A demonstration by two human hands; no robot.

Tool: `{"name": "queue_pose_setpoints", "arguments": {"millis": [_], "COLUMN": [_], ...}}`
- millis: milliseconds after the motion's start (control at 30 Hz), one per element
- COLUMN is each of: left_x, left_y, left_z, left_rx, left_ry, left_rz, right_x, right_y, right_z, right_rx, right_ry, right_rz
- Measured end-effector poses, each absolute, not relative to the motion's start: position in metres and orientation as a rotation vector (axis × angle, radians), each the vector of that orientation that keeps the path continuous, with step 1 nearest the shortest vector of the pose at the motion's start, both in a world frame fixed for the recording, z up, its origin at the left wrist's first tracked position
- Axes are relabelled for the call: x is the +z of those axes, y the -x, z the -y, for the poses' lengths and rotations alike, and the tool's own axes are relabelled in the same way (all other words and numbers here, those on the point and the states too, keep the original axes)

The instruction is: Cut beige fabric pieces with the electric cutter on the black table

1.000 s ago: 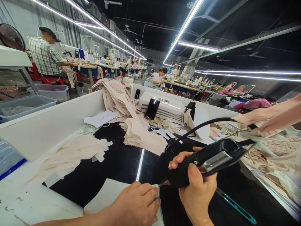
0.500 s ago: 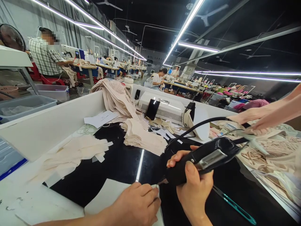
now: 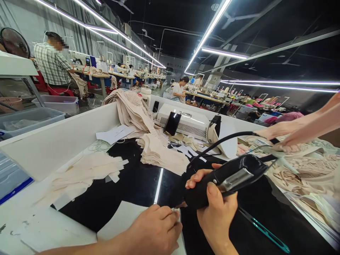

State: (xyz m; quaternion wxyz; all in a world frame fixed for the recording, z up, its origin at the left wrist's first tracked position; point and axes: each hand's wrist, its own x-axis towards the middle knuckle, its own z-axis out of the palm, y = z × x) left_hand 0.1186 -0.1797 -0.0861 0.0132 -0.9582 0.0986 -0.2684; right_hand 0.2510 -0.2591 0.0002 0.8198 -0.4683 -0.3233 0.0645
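My right hand (image 3: pixel 217 216) is wrapped tight round the black electric cutter (image 3: pixel 225 179), thumb on the near side by its metal plate, fingers curled over the far side. The cutter lies tilted, nose down-left, tip just at the edge of the white sheet (image 3: pixel 119 217). Its black cord (image 3: pixel 220 141) loops up and away to the right, behind the cutter.

My left hand (image 3: pixel 155 230) lies left of the cutter, fingers bent and drawn together, pressing the white sheet flat on the black tabletop (image 3: pixel 132 184); fingertips sit just beside the cutter's nose. Can't tell if anything's pinched under them.

Right of the cutter, low on the tabletop, a teal tool (image 3: pixel 262 232) lies flat. Beyond the cutter to the left, a stack of beige fabric pieces (image 3: pixel 159 154); further left, a looser heap of cream scraps (image 3: pixel 87 171). Behind the cutter stands a white machine (image 3: pixel 186 124) w/ a dark phone (image 3: pixel 172 122) leaning on it. To the cutter's right, another person's arm (image 3: pixel 305 127) reaches in over a pile of beige straps (image 3: pixel 305 170), close behind the cutter's rear end.
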Motion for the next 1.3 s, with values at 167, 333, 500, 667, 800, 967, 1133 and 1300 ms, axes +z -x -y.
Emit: {"name": "queue_pose_setpoints", "arguments": {"millis": [167, 333, 500, 667, 800, 967, 1133, 1300], "left_x": [-0.080, -0.064, -0.050, -0.052, -0.061, -0.066, -0.065, -0.064], "left_y": [-0.116, -0.115, -0.113, -0.113, -0.114, -0.112, -0.110, -0.110], "left_z": [0.165, 0.149, 0.171, 0.188, 0.188, 0.188, 0.188, 0.188], "left_rx": [-0.792, -0.839, -1.066, -0.826, -0.745, -0.779, -0.775, -0.781], "left_ry": [3.025, 2.975, 3.058, 3.221, 3.211, 3.197, 3.187, 3.195], "left_rz": [-0.225, -0.090, -0.343, -0.530, -0.491, -0.487, -0.500, -0.499], "right_x": [0.010, 0.018, 0.015, 0.011, 0.006, 0.000, -0.001, -0.001], "right_y": [-0.257, -0.261, -0.254, -0.250, -0.251, -0.252, -0.250, -0.248], "right_z": [0.274, 0.299, 0.319, 0.323, 0.325, 0.326, 0.325, 0.324], "right_rx": [0.093, 0.050, 0.015, 0.024, 0.049, 0.038, 0.047, 0.058], "right_ry": [1.034, 1.116, 1.082, 1.068, 1.043, 1.046, 1.040, 1.036], "right_rz": [0.717, 0.754, 0.759, 0.763, 0.805, 0.803, 0.806, 0.821]}}
